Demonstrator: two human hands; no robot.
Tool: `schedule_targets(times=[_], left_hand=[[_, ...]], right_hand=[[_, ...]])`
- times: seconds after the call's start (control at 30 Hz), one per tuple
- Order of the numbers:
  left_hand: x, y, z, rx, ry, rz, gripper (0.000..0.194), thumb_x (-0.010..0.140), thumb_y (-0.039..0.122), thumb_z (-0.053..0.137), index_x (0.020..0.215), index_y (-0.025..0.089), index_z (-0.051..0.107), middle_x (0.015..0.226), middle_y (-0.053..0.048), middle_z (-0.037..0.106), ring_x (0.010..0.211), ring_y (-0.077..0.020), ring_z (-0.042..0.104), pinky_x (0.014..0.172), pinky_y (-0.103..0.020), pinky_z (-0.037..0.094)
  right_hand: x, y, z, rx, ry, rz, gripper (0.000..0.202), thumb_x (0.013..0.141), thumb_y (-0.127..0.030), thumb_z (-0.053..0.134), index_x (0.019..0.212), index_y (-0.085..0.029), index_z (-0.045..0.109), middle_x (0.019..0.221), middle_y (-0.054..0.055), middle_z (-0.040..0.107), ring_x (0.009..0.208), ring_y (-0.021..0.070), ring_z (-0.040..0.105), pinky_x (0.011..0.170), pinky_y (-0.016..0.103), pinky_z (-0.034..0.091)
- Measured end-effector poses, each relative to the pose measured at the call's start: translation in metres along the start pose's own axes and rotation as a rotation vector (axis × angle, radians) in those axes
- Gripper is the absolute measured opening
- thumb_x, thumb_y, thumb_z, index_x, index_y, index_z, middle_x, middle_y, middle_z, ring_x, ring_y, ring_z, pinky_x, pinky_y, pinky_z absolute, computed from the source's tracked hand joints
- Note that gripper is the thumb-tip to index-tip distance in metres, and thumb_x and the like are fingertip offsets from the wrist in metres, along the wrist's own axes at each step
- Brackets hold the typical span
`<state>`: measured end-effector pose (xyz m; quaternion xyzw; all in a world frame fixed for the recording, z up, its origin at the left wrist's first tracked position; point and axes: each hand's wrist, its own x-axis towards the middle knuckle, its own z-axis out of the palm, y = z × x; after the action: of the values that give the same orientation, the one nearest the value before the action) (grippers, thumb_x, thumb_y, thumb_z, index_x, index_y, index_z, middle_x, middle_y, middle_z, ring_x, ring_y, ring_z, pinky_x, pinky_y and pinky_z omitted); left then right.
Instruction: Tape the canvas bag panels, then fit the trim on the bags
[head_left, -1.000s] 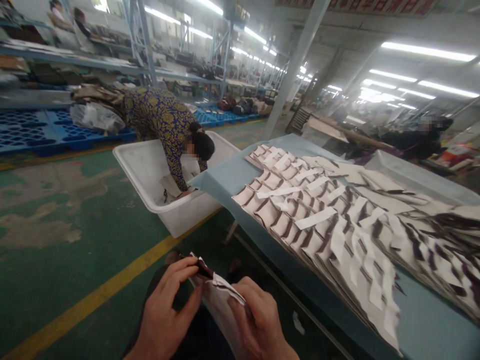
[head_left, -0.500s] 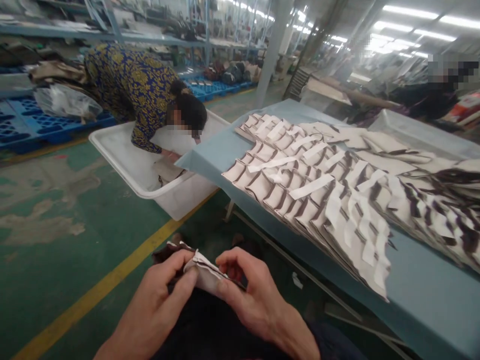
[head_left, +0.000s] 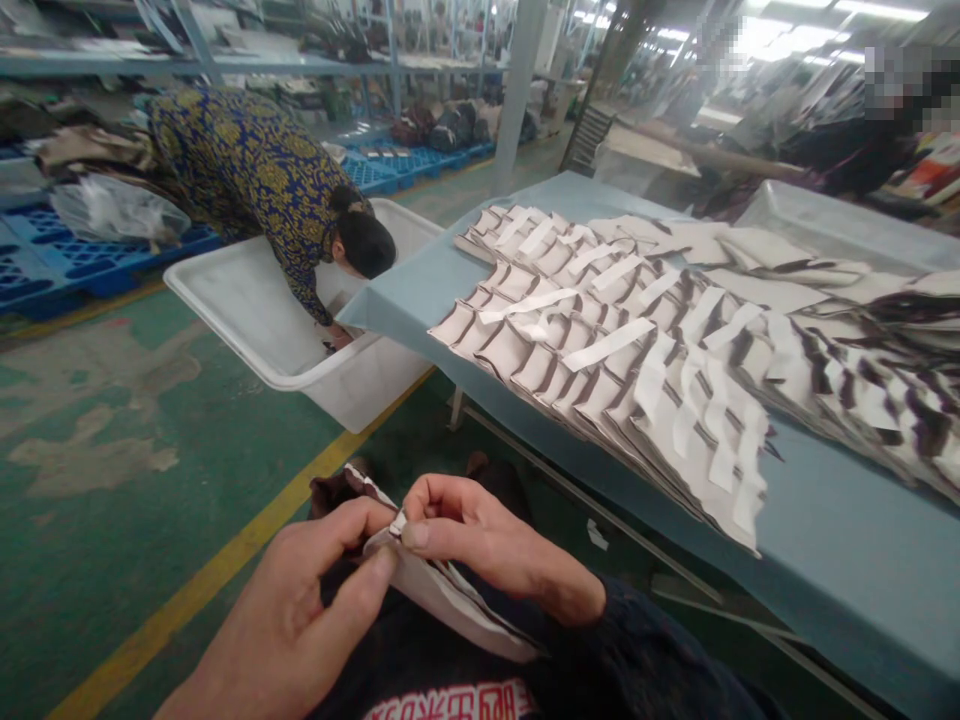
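A fabric piece [head_left: 457, 598], whitish on one face and dark brown along its edges, lies folded between my hands over my lap. My left hand [head_left: 289, 590] pinches its folded edge between thumb and forefinger. Close against those fingertips, my right hand [head_left: 487, 535] is closed on the same edge, thumb against forefinger. A darker brown part of the cloth bunches up beyond my left fingers. What lies inside the fold is hidden.
To the right, a blue-grey table [head_left: 840, 560] bears overlapping rows of cream pieces [head_left: 592, 350] with white strips. A person [head_left: 262, 190] bends into a white tub [head_left: 225, 310] at the left. A yellow line [head_left: 247, 560] crosses the green floor.
My right hand has shifted left along the cloth to my left fingertips, and more of the piece shows below it. The person in the patterned top has reached deeper into the tub.
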<state>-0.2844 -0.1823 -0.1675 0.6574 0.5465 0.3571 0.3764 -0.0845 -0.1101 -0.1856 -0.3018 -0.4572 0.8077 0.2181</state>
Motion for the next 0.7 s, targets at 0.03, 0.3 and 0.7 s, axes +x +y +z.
schedule_targets(times=[0.03, 0.3, 0.7], left_hand=[[-0.001, -0.001, 0.001, -0.006, -0.002, -0.013, 0.035, 0.111, 0.046, 0.06, 0.087, 0.026, 0.076, 0.077, 0.003, 0.078, 0.068, -0.0179, 0.073, 0.062, -0.024, 0.055], [0.0, -0.003, 0.006, -0.039, 0.036, -0.067, 0.036, 0.106, 0.046, 0.062, 0.08, 0.025, 0.076, 0.071, 0.002, 0.073, 0.062, -0.0178, 0.067, 0.057, -0.024, 0.053], [0.014, 0.023, 0.005, 0.129, 0.116, -0.008, 0.031, 0.093, 0.036, 0.061, 0.068, 0.025, 0.076, 0.059, 0.003, 0.075, 0.049, -0.0156, 0.067, 0.048, -0.021, 0.049]], right_hand=[[0.0, 0.001, 0.0, -0.004, 0.008, 0.002, 0.069, 0.071, -0.075, 0.1, 0.082, -0.022, 0.058, 0.067, -0.01, 0.051, 0.061, 0.0082, 0.04, 0.058, 0.023, 0.032], [-0.012, 0.0, 0.001, -0.285, 0.144, -0.127, 0.054, 0.093, -0.069, 0.088, 0.088, -0.021, 0.064, 0.069, -0.008, 0.056, 0.059, 0.0081, 0.046, 0.055, 0.022, 0.035], [-0.025, -0.019, -0.005, -1.442, 0.18, -0.749, 0.03, 0.119, -0.025, 0.056, 0.099, -0.024, 0.078, 0.083, 0.003, 0.077, 0.073, 0.0168, 0.069, 0.067, 0.028, 0.05]])
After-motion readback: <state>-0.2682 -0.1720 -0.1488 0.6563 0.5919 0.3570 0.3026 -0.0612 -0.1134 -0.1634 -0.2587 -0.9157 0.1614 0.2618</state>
